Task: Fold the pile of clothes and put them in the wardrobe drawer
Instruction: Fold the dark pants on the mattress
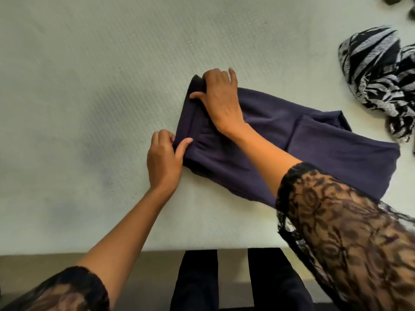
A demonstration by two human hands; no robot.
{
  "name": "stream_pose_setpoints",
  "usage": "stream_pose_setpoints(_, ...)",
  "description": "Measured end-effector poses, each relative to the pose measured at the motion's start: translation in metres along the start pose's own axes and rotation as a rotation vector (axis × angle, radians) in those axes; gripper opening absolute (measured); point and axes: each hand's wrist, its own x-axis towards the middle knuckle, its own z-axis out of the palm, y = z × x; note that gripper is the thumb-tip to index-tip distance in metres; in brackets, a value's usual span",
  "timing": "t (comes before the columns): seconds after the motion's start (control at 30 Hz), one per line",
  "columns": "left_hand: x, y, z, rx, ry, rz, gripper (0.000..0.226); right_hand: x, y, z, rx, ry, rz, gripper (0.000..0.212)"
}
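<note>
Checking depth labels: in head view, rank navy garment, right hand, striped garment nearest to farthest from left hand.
1. navy garment: pinched by the left hand.
2. right hand: just beyond, holding that garment's fold.
3. striped garment: far right, apart.

The right sleeve (341, 225) and left sleeve (74, 290) are sheer black floral lace, ending near the elbows. Black trousers (195, 281) cover the legs.

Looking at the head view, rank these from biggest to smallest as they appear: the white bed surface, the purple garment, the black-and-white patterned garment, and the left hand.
1. white bed surface
2. purple garment
3. black-and-white patterned garment, cut off by the frame edge, so its full extent is unsure
4. left hand
</note>
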Motion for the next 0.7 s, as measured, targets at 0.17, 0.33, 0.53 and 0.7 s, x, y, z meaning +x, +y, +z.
stream_pose_setpoints(0.17, -0.001, -0.004, 0.009, 0.08, -0.094, -0.208, 0.045, -0.01, 0.009, 0.011, -0.137, -0.098, -0.019, 0.059)
stream_pose_setpoints(0.33, -0.001, 0.021, 0.001, 0.167, -0.034, 0.16, 0.05, -0.04, 0.01, -0.005, -0.023, 0.086, 0.233, 0.069)
stream_pose_setpoints(0.53, -0.02, 0.073, 0.037, 0.214, -0.241, 0.718, 0.06, -0.155, 0.097, -0.027, 0.083, 0.222, 0.727, 0.07)
stream_pose_setpoints(0.7, -0.062, 0.127, 0.1, 0.438, -0.472, 0.968, 0.067, -0.26, 0.185, -0.039, 0.058, 0.089, 0.911, 0.067)
